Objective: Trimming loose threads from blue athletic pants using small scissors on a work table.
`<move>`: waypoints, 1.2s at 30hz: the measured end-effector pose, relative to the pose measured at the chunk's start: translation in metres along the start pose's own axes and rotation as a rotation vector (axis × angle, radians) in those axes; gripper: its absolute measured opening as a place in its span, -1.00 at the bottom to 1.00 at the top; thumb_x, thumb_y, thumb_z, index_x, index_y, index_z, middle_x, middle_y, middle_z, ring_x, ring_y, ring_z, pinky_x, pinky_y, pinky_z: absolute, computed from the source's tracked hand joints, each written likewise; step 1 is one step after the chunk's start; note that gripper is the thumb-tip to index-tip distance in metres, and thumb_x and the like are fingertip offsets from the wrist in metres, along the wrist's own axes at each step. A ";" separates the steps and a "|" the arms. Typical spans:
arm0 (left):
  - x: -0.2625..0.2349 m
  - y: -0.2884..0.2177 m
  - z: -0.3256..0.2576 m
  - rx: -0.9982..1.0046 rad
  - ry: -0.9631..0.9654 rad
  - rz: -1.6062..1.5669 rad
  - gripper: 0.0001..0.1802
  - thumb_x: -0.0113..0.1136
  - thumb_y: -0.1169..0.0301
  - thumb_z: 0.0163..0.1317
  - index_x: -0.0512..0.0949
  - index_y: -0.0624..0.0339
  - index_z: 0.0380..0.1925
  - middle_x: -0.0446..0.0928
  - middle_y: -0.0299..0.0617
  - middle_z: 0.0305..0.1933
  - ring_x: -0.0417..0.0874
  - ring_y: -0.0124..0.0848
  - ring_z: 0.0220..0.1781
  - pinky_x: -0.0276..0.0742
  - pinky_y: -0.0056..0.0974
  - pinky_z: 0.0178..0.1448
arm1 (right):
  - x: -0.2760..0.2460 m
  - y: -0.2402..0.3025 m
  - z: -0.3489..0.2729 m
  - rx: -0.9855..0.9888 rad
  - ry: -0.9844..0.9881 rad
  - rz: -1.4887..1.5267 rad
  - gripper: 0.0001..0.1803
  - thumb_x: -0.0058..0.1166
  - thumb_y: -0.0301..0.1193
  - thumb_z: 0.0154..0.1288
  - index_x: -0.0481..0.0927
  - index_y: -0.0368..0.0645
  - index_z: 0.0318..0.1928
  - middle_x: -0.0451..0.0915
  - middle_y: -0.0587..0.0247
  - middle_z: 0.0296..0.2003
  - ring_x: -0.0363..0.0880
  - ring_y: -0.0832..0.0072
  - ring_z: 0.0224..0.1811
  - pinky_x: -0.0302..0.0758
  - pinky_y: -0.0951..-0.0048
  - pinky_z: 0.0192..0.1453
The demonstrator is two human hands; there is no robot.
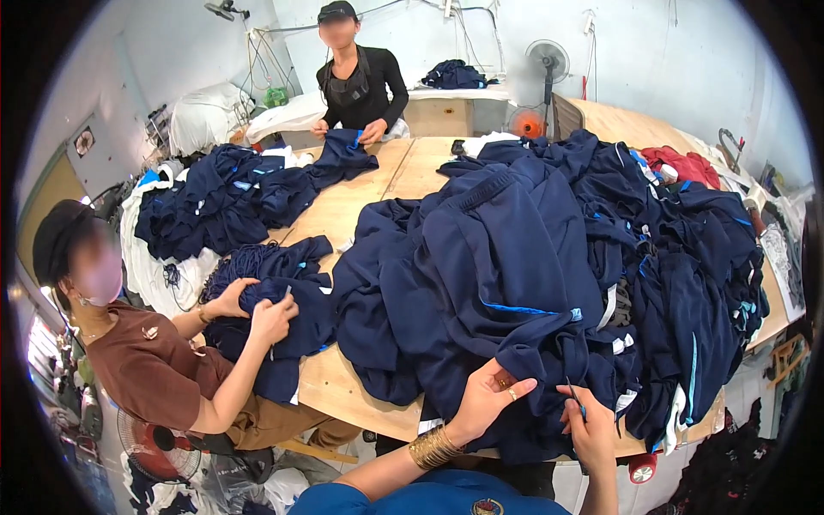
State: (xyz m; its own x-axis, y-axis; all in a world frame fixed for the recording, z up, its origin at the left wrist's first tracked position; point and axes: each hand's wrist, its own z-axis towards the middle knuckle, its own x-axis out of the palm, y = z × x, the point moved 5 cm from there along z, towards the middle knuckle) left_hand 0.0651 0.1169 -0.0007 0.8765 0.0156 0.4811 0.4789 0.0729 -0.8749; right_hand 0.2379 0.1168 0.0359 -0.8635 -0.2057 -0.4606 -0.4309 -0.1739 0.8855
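Note:
My left hand, with a gold ring and bracelets at the wrist, pinches the edge of navy trousers near the table's front edge. The trousers show a gathered waistband at the far end and a bright blue strip with a small light-blue tag. Just right of it, my right hand is closed around small thread snips with a dark pointed blade and a blue part. Their tip points up beside the cloth. Whether the blades touch a thread is too small to tell.
More navy garments are heaped at the right, and another pile lies far left. A person in brown handles dark cloth and cords at left; a person in black holds a navy piece across the wooden table. Fans stand behind.

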 end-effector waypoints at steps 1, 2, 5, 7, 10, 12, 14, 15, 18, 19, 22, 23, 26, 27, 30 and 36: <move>-0.001 0.001 0.000 0.004 -0.003 -0.004 -0.56 0.22 0.57 0.11 0.39 0.33 0.02 0.51 -0.22 -0.07 0.50 -0.51 -0.05 0.39 -0.42 0.11 | 0.001 0.001 0.000 -0.009 0.005 -0.010 -0.79 -0.05 -0.49 0.28 0.54 -0.21 -0.10 0.49 0.27 -0.61 0.44 0.62 -0.66 0.36 0.62 -0.55; -0.001 0.000 0.000 0.006 -0.002 0.000 -0.56 0.22 0.57 0.11 0.39 0.33 0.02 0.51 -0.22 -0.07 0.50 -0.51 -0.05 0.39 -0.42 0.11 | 0.002 0.002 0.001 -0.019 0.011 -0.021 -0.79 -0.04 -0.49 0.27 0.54 -0.21 -0.11 0.50 0.26 -0.61 0.45 0.60 -0.66 0.36 0.61 -0.55; -0.001 -0.001 0.000 -0.007 0.011 0.006 -0.55 0.23 0.56 0.10 0.38 0.33 0.03 0.50 -0.22 -0.05 0.50 -0.51 -0.04 0.39 -0.41 0.13 | 0.003 0.002 0.002 -0.022 0.036 -0.023 -0.80 -0.03 -0.50 0.25 0.54 -0.21 -0.12 0.52 0.24 -0.59 0.47 0.60 -0.65 0.37 0.61 -0.54; 0.001 -0.004 0.000 -0.002 0.012 -0.002 -0.55 0.23 0.56 0.10 0.38 0.33 0.03 0.50 -0.22 -0.05 0.50 -0.51 -0.03 0.39 -0.41 0.13 | 0.002 0.003 0.002 -0.021 0.033 -0.022 -0.80 -0.03 -0.51 0.24 0.54 -0.21 -0.13 0.53 0.21 -0.57 0.49 0.57 -0.64 0.38 0.59 -0.53; 0.001 -0.004 0.001 -0.004 0.014 -0.007 -0.54 0.22 0.57 0.10 0.38 0.33 0.04 0.50 -0.22 -0.04 0.49 -0.50 -0.02 0.38 -0.41 0.15 | 0.001 0.003 0.003 -0.051 0.019 -0.054 -0.81 -0.01 -0.52 0.22 0.54 -0.22 -0.15 0.56 0.16 -0.53 0.53 0.48 -0.59 0.40 0.56 -0.49; 0.000 -0.004 0.001 -0.010 0.013 -0.004 -0.54 0.22 0.58 0.10 0.37 0.33 0.04 0.50 -0.22 -0.03 0.49 -0.50 -0.01 0.37 -0.41 0.15 | 0.001 0.005 0.003 -0.082 0.010 -0.086 -0.82 0.00 -0.53 0.21 0.55 -0.23 -0.16 0.57 0.13 -0.51 0.55 0.43 -0.57 0.41 0.54 -0.46; 0.000 -0.003 0.001 -0.021 0.017 -0.002 -0.52 0.22 0.58 0.10 0.37 0.33 0.06 0.49 -0.22 -0.02 0.49 -0.50 0.00 0.37 -0.40 0.16 | 0.000 0.008 0.003 -0.121 -0.019 -0.101 -0.84 0.02 -0.53 0.18 0.55 -0.25 -0.20 0.57 0.09 -0.47 0.56 0.34 -0.52 0.41 0.52 -0.43; 0.000 -0.002 0.001 -0.023 0.021 0.002 -0.51 0.22 0.58 0.10 0.36 0.33 0.06 0.49 -0.21 -0.01 0.49 -0.50 0.01 0.36 -0.40 0.17 | 0.001 0.008 0.003 -0.124 -0.018 -0.101 -0.84 0.02 -0.53 0.18 0.55 -0.25 -0.20 0.57 0.09 -0.47 0.56 0.34 -0.52 0.41 0.52 -0.43; 0.001 -0.002 0.001 -0.022 0.022 0.006 -0.52 0.22 0.57 0.10 0.37 0.32 0.06 0.49 -0.22 -0.02 0.49 -0.51 0.00 0.36 -0.40 0.16 | -0.001 0.010 0.002 -0.154 -0.043 -0.086 -0.85 0.04 -0.53 0.17 0.55 -0.25 -0.23 0.58 0.09 -0.45 0.57 0.32 -0.51 0.41 0.52 -0.43; 0.001 -0.003 0.000 -0.019 0.019 0.012 -0.53 0.22 0.57 0.10 0.37 0.32 0.05 0.50 -0.23 -0.03 0.49 -0.52 -0.01 0.37 -0.41 0.15 | -0.002 0.014 0.001 -0.189 -0.060 -0.102 -0.85 0.04 -0.54 0.15 0.55 -0.25 -0.24 0.58 0.10 -0.44 0.57 0.31 -0.50 0.42 0.51 -0.42; 0.001 -0.001 0.001 -0.014 0.015 0.002 -0.55 0.22 0.57 0.11 0.39 0.31 0.03 0.51 -0.25 -0.06 0.49 -0.54 -0.04 0.38 -0.43 0.11 | -0.002 0.014 0.002 -0.222 -0.091 -0.129 -0.84 0.07 -0.55 0.11 0.55 -0.25 -0.24 0.58 0.11 -0.44 0.57 0.29 -0.50 0.42 0.51 -0.41; -0.001 0.000 0.003 -0.022 0.016 0.000 -0.55 0.22 0.57 0.11 0.39 0.31 0.03 0.51 -0.25 -0.06 0.49 -0.54 -0.05 0.38 -0.43 0.11 | -0.001 0.013 0.003 -0.221 -0.104 -0.138 -0.83 0.08 -0.56 0.09 0.55 -0.24 -0.25 0.57 0.12 -0.44 0.57 0.28 -0.50 0.42 0.51 -0.41; 0.001 0.000 0.000 -0.025 0.011 0.000 -0.55 0.22 0.57 0.11 0.39 0.31 0.03 0.51 -0.26 -0.06 0.49 -0.54 -0.04 0.38 -0.43 0.12 | -0.002 0.011 0.001 -0.223 -0.108 -0.118 -0.80 0.11 -0.58 0.04 0.55 -0.23 -0.25 0.57 0.13 -0.45 0.57 0.29 -0.49 0.42 0.50 -0.41; 0.001 0.000 -0.001 -0.025 0.006 -0.006 -0.55 0.22 0.57 0.11 0.39 0.31 0.03 0.51 -0.25 -0.05 0.49 -0.54 -0.04 0.38 -0.43 0.12 | -0.002 0.011 0.001 -0.225 -0.107 -0.118 -0.80 0.11 -0.58 0.04 0.55 -0.23 -0.25 0.57 0.13 -0.45 0.57 0.29 -0.49 0.42 0.50 -0.41; 0.002 -0.002 -0.001 -0.014 0.007 -0.008 -0.55 0.21 0.58 0.11 0.39 0.31 0.03 0.50 -0.25 -0.04 0.49 -0.53 -0.03 0.38 -0.42 0.13 | -0.003 0.011 0.000 -0.206 -0.107 -0.128 -0.77 0.15 -0.57 -0.02 0.55 -0.24 -0.25 0.57 0.13 -0.45 0.56 0.32 -0.50 0.43 0.51 -0.40; 0.004 -0.003 -0.003 -0.022 -0.001 -0.051 -0.56 0.21 0.60 0.10 0.39 0.32 0.02 0.50 -0.24 -0.03 0.50 -0.50 0.00 0.37 -0.40 0.15 | -0.007 0.015 -0.004 -0.176 -0.133 -0.139 -0.69 0.23 -0.48 -0.08 0.56 -0.22 -0.23 0.57 0.18 -0.44 0.54 0.42 -0.48 0.45 0.53 -0.33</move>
State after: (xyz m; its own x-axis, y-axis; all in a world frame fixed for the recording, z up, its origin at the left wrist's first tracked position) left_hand 0.0671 0.1136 0.0040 0.8510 0.0138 0.5249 0.5237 0.0520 -0.8503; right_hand 0.2387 0.1117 0.0520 -0.8312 -0.0418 -0.5544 -0.5053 -0.3593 0.7846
